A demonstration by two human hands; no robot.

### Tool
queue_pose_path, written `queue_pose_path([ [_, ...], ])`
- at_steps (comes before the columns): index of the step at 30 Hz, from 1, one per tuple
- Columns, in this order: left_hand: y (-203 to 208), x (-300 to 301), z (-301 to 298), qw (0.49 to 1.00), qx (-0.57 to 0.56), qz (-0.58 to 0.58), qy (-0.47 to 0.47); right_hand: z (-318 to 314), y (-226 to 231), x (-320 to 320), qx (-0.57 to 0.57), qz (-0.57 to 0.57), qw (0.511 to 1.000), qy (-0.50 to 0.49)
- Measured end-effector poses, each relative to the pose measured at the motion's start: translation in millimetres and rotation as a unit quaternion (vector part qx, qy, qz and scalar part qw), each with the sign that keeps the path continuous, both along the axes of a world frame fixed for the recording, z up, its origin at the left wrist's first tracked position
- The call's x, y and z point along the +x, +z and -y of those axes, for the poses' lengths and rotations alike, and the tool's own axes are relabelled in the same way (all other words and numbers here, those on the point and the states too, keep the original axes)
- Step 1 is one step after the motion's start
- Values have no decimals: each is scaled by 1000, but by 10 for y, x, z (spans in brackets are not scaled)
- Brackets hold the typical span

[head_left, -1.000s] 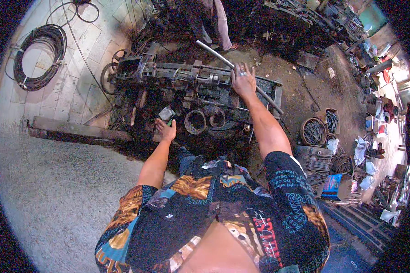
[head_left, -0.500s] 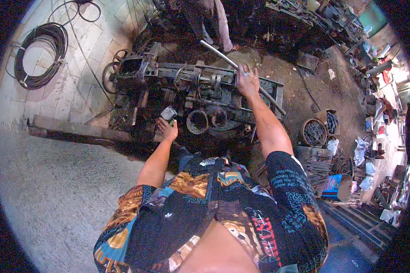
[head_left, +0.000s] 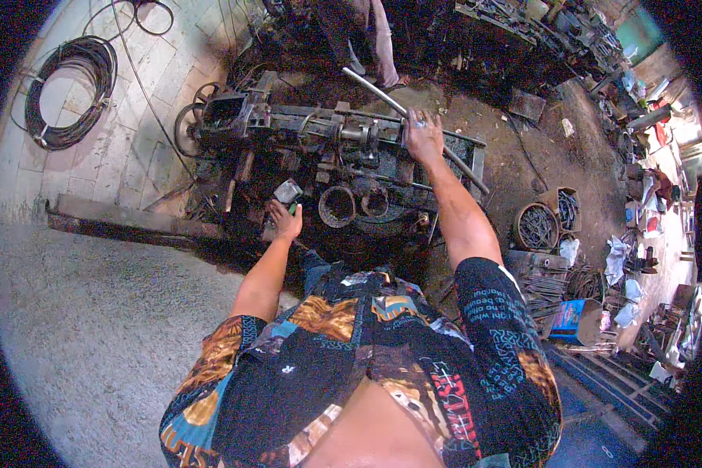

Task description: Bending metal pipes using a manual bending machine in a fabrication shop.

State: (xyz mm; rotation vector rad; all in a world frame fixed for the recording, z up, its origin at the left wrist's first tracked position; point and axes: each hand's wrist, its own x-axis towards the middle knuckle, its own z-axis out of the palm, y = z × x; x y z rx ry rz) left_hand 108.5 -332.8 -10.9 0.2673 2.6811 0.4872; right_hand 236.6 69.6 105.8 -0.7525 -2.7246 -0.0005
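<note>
A long dark machine, like an old lathe, lies across in front of me, with round metal parts along its middle. Over its right part slants a metal rod, bright at its far end. My right hand is closed over this rod, partly covering it; a ring shows on one finger. Lower left, at the near side of the machine, my left hand is curled against a grey block-shaped piece with a small green part. What lies inside its fingers is hidden. A round metal ring sits right of that hand.
A coil of black cable lies on the far-left paving. A long metal beam rests at left. Another person's legs stand beyond the machine. At right are a round basket of metal pieces, a blue box and scrap piles.
</note>
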Motion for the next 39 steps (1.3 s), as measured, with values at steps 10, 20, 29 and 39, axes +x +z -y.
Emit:
queue_pose_path([
  [10, -213, -43, 69, 1000, -7, 15, -1, -60, -82, -4, -5, -9, 1000, -9],
  [20, -49, 36, 23, 999, -4, 34, 15, -67, -117, 2, -4, -2, 1000, -19],
  [29, -16, 57, 28, 1000, -13, 12, 4, -37, 7, 49, 6, -15, 1000, -2],
  [39, -189, 24, 62, 1000, 10, 3, 10, -76, -63, 81, 28, -28, 999, -1],
])
